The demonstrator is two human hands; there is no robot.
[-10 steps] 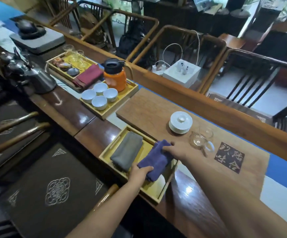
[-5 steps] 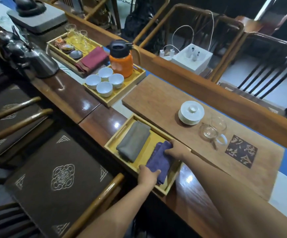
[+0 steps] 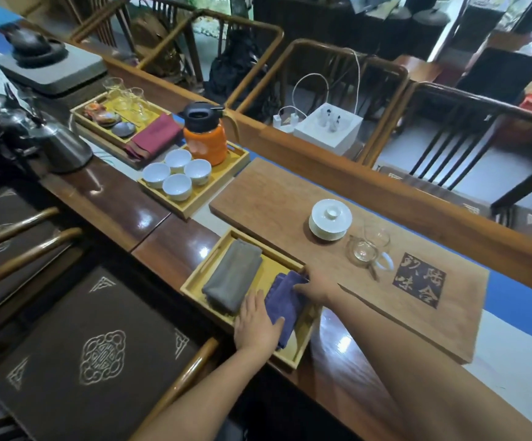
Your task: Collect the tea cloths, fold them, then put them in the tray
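Now two folded tea cloths are seen lying side by side in the yellow wooden tray [image 3: 208,264] at the near edge of the table [image 3: 166,246]. The grey cloth [image 3: 233,276] is folded into a neat, smooth oblong and is laid along the tray's left half. The purple cloth [image 3: 282,305] is folded less tidily, with soft ridges and a rumpled far end, and is set in the tray's right half, just beside the grey one.

The left hand [image 3: 258,323] is laid flat on the near part of the purple cloth, its fingers straight and spread, with nothing gripped. The right hand [image 3: 314,288] is placed at the cloth's far end by the tray's right rim; its fingers are extended onto the fabric, but whether a fold is pinched cannot be told.

Three trays are counted on the table in all. In the middle tray [image 3: 194,206] four white cups [image 3: 177,176] and one orange flask [image 3: 206,138] with a black lid are held. In the far tray [image 3: 99,128], toward the table's left end, one dark red cloth [image 3: 153,138], several clear glasses and a few small dishes are kept. One long wooden board [image 3: 277,198] is laid by the table's far edge, and on it one white lidded bowl [image 3: 331,219] and one glass pitcher [image 3: 365,249] are stood close together. One metal kettle [image 3: 62,148] is set near the left end.
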